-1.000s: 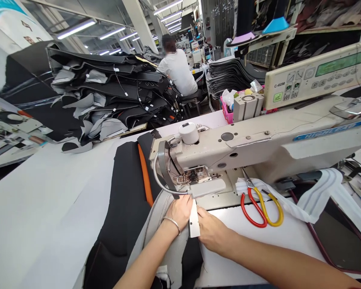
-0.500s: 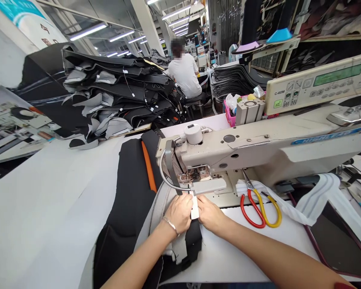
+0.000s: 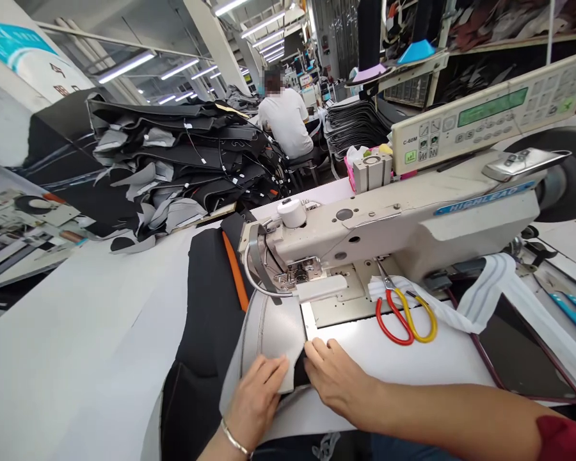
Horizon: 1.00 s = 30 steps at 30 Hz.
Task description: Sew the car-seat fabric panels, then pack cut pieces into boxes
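A long white desk (image 3: 77,333) carries an industrial sewing machine (image 3: 388,224), and behind it a high stack of black and grey panels (image 3: 182,166) rises near a seated co-worker (image 3: 285,121). On the desk, a black padded piece (image 3: 206,307) with an orange strip (image 3: 235,275) lies with its long axis going from far side toward the person. A grey fabric panel (image 3: 271,333) lies over its near end, just left of the machine's metal plate (image 3: 338,301). The left hand (image 3: 256,400) is flat on the panel's near part, with no closed grip. The right hand (image 3: 336,378) is nearer to the machine, and its open fingers (image 3: 314,352) press the panel's right edge. Red-and-yellow scissors (image 3: 403,317) lie to the right, apart from both hands, on a white strip (image 3: 484,298).
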Each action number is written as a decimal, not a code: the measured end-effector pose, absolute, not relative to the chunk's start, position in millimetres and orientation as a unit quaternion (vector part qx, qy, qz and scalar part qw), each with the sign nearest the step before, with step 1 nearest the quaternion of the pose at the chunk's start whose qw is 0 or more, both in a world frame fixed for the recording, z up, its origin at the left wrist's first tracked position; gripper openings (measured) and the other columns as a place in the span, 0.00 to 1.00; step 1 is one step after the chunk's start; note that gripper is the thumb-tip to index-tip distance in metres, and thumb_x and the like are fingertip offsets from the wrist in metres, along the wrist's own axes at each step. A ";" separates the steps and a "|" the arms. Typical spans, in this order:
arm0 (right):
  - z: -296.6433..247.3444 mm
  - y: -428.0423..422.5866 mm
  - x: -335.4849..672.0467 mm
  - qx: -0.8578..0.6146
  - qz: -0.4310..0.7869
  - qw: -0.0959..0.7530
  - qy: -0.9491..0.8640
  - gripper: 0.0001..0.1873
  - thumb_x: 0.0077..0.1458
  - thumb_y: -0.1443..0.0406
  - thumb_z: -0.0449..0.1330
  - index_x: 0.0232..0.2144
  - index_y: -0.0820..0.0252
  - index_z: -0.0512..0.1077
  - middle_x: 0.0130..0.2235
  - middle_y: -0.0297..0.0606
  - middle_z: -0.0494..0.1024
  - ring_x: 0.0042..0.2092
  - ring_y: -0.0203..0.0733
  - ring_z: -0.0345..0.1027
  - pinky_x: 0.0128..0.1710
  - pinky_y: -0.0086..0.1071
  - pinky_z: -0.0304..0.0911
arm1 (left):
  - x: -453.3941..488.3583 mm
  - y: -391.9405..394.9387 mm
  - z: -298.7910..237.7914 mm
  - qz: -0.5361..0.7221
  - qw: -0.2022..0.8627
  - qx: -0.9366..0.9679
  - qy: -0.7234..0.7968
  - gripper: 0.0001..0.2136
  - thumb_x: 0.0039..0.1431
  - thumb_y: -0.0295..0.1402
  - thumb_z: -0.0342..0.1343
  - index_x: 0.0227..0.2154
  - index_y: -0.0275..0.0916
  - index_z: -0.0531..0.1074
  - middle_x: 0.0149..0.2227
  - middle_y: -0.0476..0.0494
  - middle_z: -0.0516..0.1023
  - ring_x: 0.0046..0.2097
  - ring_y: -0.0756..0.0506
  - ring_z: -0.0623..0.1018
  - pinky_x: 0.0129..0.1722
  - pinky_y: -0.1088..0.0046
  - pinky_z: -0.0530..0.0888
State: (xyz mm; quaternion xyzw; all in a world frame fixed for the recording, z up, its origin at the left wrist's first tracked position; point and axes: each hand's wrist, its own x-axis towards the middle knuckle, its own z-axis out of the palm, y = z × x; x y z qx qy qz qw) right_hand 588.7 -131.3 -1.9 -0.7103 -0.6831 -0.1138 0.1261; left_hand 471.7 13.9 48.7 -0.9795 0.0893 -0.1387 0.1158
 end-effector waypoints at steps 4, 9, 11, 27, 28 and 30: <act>-2.2 -133.5 588.1 -0.656 -0.139 0.166 -0.723 0.11 0.47 0.64 0.55 0.31 0.66 0.72 0.52 0.50 0.59 0.53 0.52 0.48 0.44 0.44 0.55 | 479.6 -4.4 46.3 -0.088 -0.014 -0.994 0.061 0.14 0.45 0.19 0.41 0.30 0.38 0.68 0.28 0.46 0.73 0.29 0.50 0.68 0.32 0.75 0.71; -5.3 -137.4 584.4 -0.628 -0.147 0.143 -0.750 0.11 0.46 0.63 0.57 0.28 0.66 0.74 0.48 0.52 0.66 0.49 0.51 0.57 0.51 0.44 0.50 | 489.6 -11.8 63.3 0.020 -0.122 -0.987 0.102 0.13 0.42 0.19 0.42 0.29 0.39 0.67 0.25 0.49 0.71 0.28 0.51 0.68 0.29 0.76 0.71; -5.1 -136.4 584.1 -0.630 -0.129 0.141 -0.752 0.10 0.46 0.64 0.57 0.27 0.66 0.75 0.44 0.52 0.69 0.47 0.51 0.59 0.49 0.44 0.53 | 500.2 -11.1 68.8 0.006 -0.125 -0.987 0.104 0.13 0.43 0.19 0.42 0.29 0.39 0.66 0.28 0.48 0.72 0.31 0.51 0.69 0.33 0.76 0.71; -3.2 -128.6 584.5 -0.658 -0.061 0.119 -0.741 0.05 0.45 0.69 0.58 0.23 0.65 0.74 0.30 0.48 0.72 0.34 0.45 0.62 0.32 0.37 0.58 | 532.7 -2.2 23.6 -0.189 0.129 -0.968 0.103 0.11 0.53 0.19 0.40 0.31 0.33 0.68 0.33 0.41 0.73 0.35 0.48 0.71 0.30 0.73 0.73; -4.3 -128.8 584.7 -0.656 -0.060 0.123 -0.742 0.04 0.44 0.70 0.58 0.22 0.65 0.73 0.30 0.48 0.72 0.34 0.45 0.61 0.32 0.37 0.58 | 532.1 -3.2 22.2 -0.190 0.129 -0.968 0.098 0.11 0.53 0.19 0.41 0.30 0.33 0.68 0.32 0.42 0.74 0.33 0.49 0.70 0.29 0.73 0.72; -7.7 -129.0 584.5 -0.649 -0.065 0.139 -0.745 0.04 0.43 0.70 0.58 0.22 0.66 0.73 0.29 0.48 0.71 0.34 0.45 0.61 0.31 0.37 0.58 | 530.7 -4.4 18.9 -0.195 0.128 -0.968 0.088 0.10 0.53 0.20 0.42 0.30 0.32 0.68 0.31 0.42 0.74 0.30 0.50 0.69 0.27 0.74 0.72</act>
